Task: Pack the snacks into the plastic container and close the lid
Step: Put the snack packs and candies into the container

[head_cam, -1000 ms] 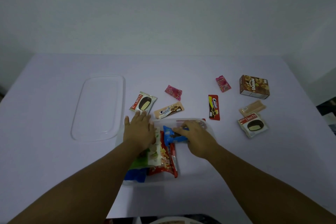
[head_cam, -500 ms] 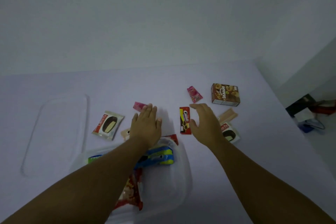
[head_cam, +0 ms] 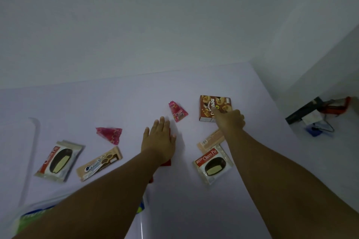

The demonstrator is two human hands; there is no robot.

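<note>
right hand [head_cam: 231,120]: fingers curled, reaching onto the near right corner of the brown snack box [head_cam: 214,107]; the fingertips are on the box, but whether they actually grip it i cannot tell.
left hand [head_cam: 159,139]: flat and spread, fingers straight, palm down over a red wrapper [head_cam: 166,163] to the near left of the brown snack box; only a red edge shows at the wrist and beside the thumb, and no finger curls round it.
brown snack box: lies flat on the white table [head_cam: 252,170], towards the far right of the snacks.
small pink packet [head_cam: 177,111]: just left of the brown snack box, apart from it, beyond the left hand's fingertips.
second pink packet [head_cam: 109,134]: well to the left of the brown snack box, left of the left hand.
tan wafer bar [head_cam: 210,140]: just nearer than the brown snack box, partly under the right forearm.
choco pie on the right [head_cam: 212,165]: nearer again than the box, touching the tan wafer bar's near end.
cream biscuit bar [head_cam: 100,163]: far left and nearer than the box, beside the left forearm.
choco pie on the left [head_cam: 59,161]: left of the cream biscuit bar, furthest from the box of the loose snacks.
plastic container [head_cam: 142,223]: at the bottom edge, well nearer than the box, under the left forearm; blue and green wrappers [head_cam: 33,216] show blurred inside.
lid [head_cam: 32,153]: only its clear rim shows, at the far left.
clutter [head_cam: 318,116]: on the floor, right of the box, past the table's edge.
</note>
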